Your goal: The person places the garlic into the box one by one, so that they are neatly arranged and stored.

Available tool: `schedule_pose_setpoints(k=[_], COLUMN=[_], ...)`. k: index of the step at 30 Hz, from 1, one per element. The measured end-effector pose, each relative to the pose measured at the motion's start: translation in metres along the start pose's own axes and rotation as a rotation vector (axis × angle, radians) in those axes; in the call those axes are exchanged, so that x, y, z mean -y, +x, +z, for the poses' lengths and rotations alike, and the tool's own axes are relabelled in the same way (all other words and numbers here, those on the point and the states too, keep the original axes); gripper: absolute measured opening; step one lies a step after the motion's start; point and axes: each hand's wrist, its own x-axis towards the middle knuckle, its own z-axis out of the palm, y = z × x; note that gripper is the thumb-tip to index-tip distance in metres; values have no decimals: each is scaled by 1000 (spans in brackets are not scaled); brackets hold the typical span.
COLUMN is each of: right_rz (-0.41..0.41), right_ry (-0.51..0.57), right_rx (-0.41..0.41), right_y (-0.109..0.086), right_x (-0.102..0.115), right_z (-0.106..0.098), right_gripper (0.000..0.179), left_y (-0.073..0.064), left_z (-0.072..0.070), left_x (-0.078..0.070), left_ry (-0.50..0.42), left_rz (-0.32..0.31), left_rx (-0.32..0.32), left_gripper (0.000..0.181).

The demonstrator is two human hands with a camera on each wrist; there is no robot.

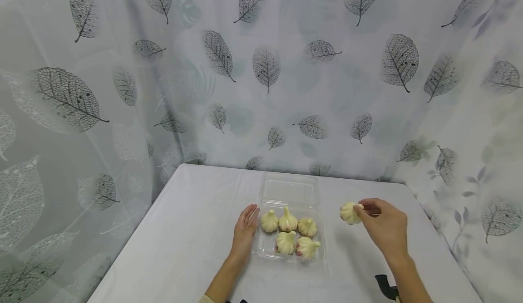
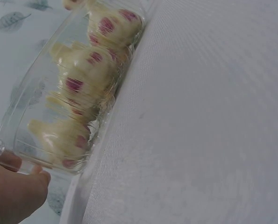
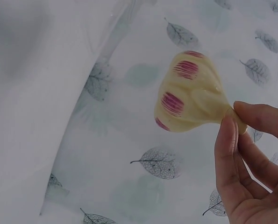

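Note:
My right hand [image 1: 385, 226] pinches a garlic bulb [image 1: 350, 213] by its stem, held up to the right of a clear plastic box. In the right wrist view this garlic bulb [image 3: 188, 95] is cream with purple-red patches, its stem between thumb and fingertips. Extended fingers of my left hand [image 1: 244, 232] rest against the left side of the clear box [image 1: 265, 254]. Several more garlic bulbs [image 1: 288, 221] lie in the box in two rows. Through its wall, the left wrist view shows purple-marked bulbs [image 2: 85, 70], with my left hand [image 2: 17, 189] at the box's end.
The box's clear lid [image 1: 289, 189] lies folded back toward the far edge of the white table [image 1: 196, 230]. A leaf-printed curtain [image 1: 265, 103] hangs behind the table and along its sides. A black strap-like piece [image 1: 386, 287] shows by my right wrist.

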Motion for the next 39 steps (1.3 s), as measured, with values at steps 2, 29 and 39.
schedule_pose_setpoints(k=[2,29,39], right_rz=[-10,-138,-148], right_ry=[0,21,59], right_rx=[-2,22,29], right_y=[-1,-5,-9], right_x=[2,24,36], right_z=[2,25,33], right_gripper=[16,16,17], left_y=[0,0,-1], left_z=[0,1,0], left_x=[0,-2,-2], left_ry=[-2,1,16], left_rz=[5,-10,-8], left_rx=[4,11,10], left_gripper=[56,54,53])
